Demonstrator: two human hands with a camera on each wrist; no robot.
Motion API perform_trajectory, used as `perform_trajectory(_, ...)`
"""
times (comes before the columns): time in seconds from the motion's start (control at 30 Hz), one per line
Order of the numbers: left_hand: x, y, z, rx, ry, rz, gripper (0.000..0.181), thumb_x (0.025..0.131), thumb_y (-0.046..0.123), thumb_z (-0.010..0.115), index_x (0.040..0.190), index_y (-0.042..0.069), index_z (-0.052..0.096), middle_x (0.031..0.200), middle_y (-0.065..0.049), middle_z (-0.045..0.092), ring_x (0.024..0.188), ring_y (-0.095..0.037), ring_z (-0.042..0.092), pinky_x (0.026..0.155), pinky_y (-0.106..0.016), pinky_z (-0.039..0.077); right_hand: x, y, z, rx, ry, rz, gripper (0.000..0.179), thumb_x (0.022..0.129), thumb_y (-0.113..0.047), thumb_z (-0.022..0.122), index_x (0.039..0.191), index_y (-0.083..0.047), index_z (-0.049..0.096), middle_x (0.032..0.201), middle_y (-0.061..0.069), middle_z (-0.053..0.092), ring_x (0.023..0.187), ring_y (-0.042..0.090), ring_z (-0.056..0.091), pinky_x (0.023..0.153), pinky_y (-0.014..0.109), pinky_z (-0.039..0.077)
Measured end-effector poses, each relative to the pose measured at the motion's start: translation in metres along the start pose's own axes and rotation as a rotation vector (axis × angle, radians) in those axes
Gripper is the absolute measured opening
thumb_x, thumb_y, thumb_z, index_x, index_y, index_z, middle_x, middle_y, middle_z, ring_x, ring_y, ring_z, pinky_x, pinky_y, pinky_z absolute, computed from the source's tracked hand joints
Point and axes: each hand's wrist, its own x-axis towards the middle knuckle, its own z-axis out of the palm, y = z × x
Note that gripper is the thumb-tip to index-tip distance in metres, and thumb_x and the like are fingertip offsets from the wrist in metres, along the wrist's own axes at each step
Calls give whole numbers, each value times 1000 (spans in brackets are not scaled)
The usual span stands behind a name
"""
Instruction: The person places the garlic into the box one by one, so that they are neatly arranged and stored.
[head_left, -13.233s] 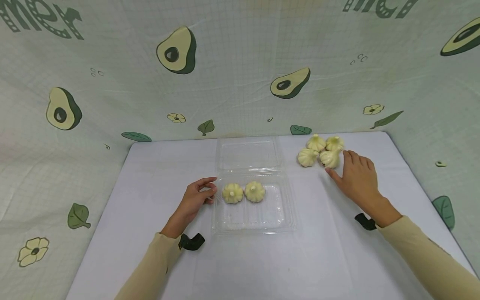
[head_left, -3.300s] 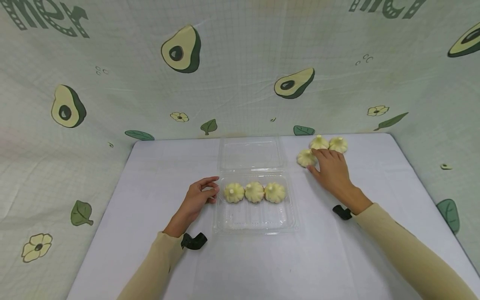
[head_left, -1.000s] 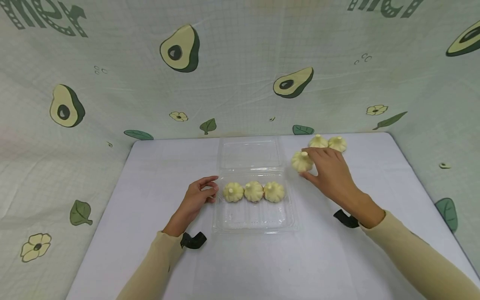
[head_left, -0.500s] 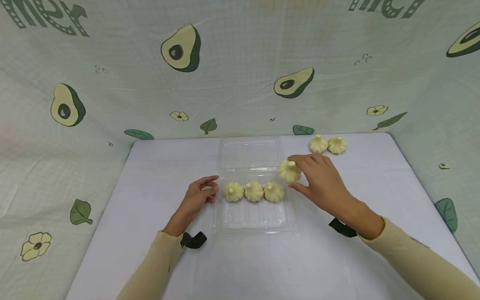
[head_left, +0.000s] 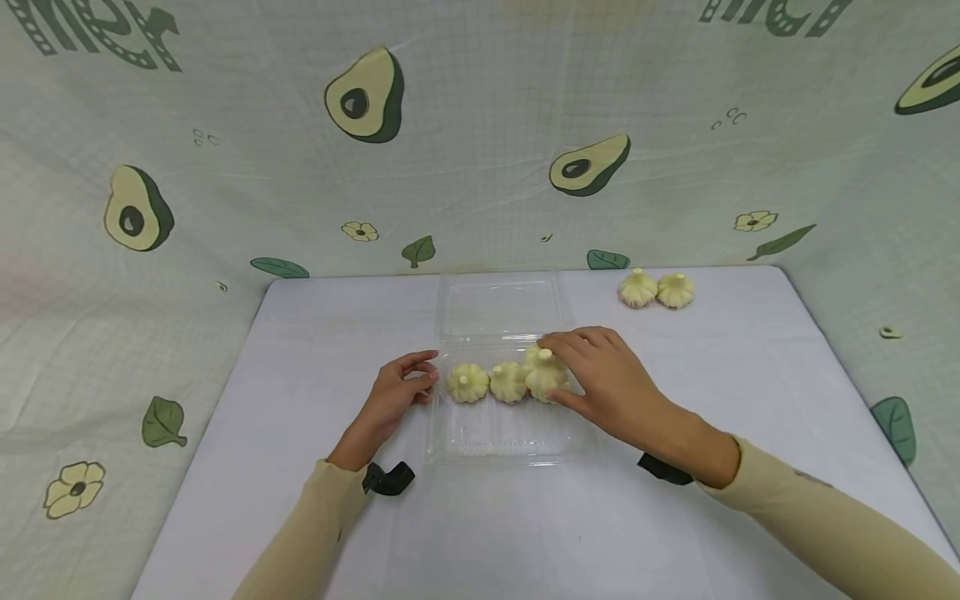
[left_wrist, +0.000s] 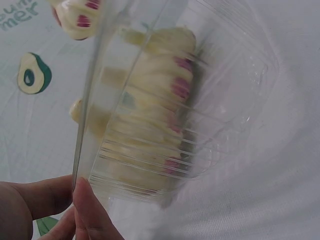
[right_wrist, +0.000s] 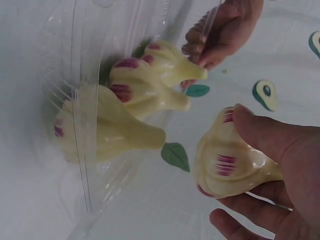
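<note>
A clear plastic clamshell container (head_left: 517, 435) lies on the table with its lid (head_left: 498, 307) folded back. Three garlic bulbs sit in a row along its back half; two are the left bulb (head_left: 468, 383) and the middle bulb (head_left: 507, 382), and the third is partly covered in the head view. Thumb and fingers of my left hand (head_left: 393, 392) pinch the container's left rim (left_wrist: 82, 125). My right hand (head_left: 615, 387) holds another garlic bulb (right_wrist: 230, 160), cream with purple streaks, above the right end of the row, apart from the bulbs inside.
Two more garlic bulbs, one left (head_left: 637, 288) and one right (head_left: 676, 290), stand side by side at the table's back right. The white table (head_left: 480, 533) meets an avocado-print cloth (head_left: 480, 167) at the back and sides.
My right hand has picked a garlic bulb from the back-right group and carried it left over the container. Earlier, a third bulb joined the row inside. My left hand stays at the rim.
</note>
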Motion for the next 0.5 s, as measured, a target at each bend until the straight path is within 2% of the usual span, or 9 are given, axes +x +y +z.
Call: perform_trajectory(0.5, 0, -1, 0, 3, -8, 6, 46, 104, 3, 66, 148, -2, 57, 110, -5, 61, 77, -9, 61, 66, -20, 55, 10, -21, 20, -7, -61, -164, 67, 80, -30, 96, 136, -8, 65, 130, 4, 70, 121, 28, 62, 107, 45, 48)
